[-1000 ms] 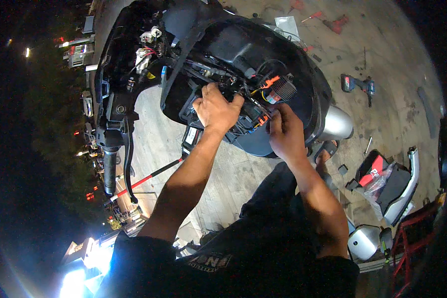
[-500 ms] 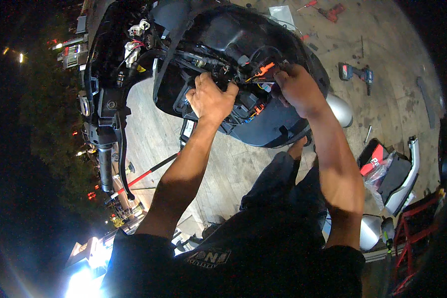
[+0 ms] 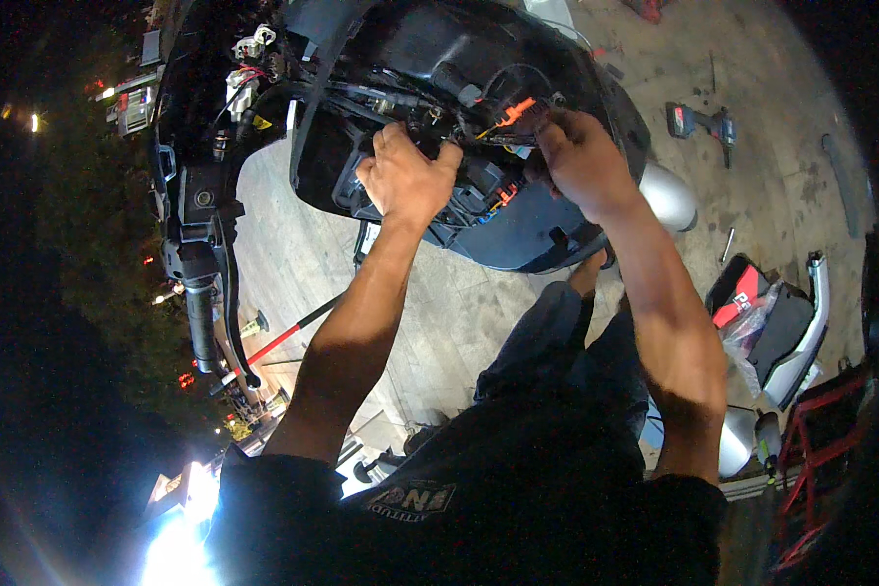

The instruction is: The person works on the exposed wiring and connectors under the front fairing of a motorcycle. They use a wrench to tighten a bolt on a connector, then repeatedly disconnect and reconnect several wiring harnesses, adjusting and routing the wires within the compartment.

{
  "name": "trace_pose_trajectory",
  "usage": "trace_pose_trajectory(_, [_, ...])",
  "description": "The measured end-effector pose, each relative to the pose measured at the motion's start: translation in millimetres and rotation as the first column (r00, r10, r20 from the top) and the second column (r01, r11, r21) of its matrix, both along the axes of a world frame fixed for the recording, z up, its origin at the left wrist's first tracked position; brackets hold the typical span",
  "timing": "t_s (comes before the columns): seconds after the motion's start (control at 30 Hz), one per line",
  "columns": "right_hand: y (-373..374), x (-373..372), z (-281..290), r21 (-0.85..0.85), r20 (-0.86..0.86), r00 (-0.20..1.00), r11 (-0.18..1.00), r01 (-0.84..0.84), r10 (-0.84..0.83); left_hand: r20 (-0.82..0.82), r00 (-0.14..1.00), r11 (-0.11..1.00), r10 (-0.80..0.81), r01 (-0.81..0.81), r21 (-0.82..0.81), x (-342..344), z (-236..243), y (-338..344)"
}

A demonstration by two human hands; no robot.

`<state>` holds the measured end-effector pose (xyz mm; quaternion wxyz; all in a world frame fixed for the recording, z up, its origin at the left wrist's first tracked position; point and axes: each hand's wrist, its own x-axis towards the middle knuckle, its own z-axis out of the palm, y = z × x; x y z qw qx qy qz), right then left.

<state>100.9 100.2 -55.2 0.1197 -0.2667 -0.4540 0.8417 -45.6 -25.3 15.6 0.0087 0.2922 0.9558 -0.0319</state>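
Observation:
A partly stripped black scooter body (image 3: 430, 59) fills the top of the view, its wiring exposed. Over the open compartment, my left hand (image 3: 410, 181) has its fingers curled down among black cables; whatever they grip is hidden beneath them. To the right, the fingers of my right hand (image 3: 588, 161) are closed, with their tips in shadow, and I cannot make out what is between them. Just left of those fingertips lies an orange connector (image 3: 515, 112) on thin wires. A second orange connector (image 3: 505, 197) sits lower in the compartment, between my hands.
At left is the handlebar grip (image 3: 201, 327) with its brake lever (image 3: 232, 303). A cordless drill (image 3: 701, 132) lies on the tiled floor to the right. Below it are a metal socket tool (image 3: 728, 244), a silver-edged panel (image 3: 801, 337) and a red metal frame (image 3: 816, 459).
The whole view has shifted slightly, so the scooter appears a little higher and further left. Both hands stay at nearly the same spots in the compartment.

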Motion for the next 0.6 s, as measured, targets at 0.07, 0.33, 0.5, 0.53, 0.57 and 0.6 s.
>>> trace_pose_trajectory(0.07, [-15, 1, -3, 0.119, 0.097, 0.992, 0.991, 0.066, -0.078, 0.022, 1.000, 1.000, 0.006, -0.006, 0.008, -1, 0, 1])
trace_pose_trajectory(0.33, [4, 1, 11, -0.140, 0.065, 0.998, 0.990, 0.005, 0.004, 0.029, 0.999, 1.000, 0.014, -0.014, 0.023, 1, 3, 2])
trace_pose_trajectory(0.5, [10, -5, 19, -0.168, 0.014, 1.000, 0.986, -0.006, 0.008, 0.022, 1.000, 1.000, 0.002, -0.002, 0.014, 1, 3, 1])
trace_pose_trajectory(0.53, [5, -3, 18, -0.081, 0.064, 0.998, 0.997, 0.018, -0.013, 0.016, 1.000, 1.000, 0.000, 0.000, 0.019, 1, 2, 1])
trace_pose_trajectory(0.57, [-3, 0, 18, 0.006, 0.092, 0.995, 0.999, 0.050, -0.051, 0.011, 1.000, 1.000, -0.003, 0.002, 0.021, 1, 2, 1])
trace_pose_trajectory(0.6, [-13, 4, 17, 0.090, 0.118, 0.989, 0.993, 0.078, -0.088, 0.010, 1.000, 1.000, -0.006, 0.006, 0.015, 1, 1, 1])
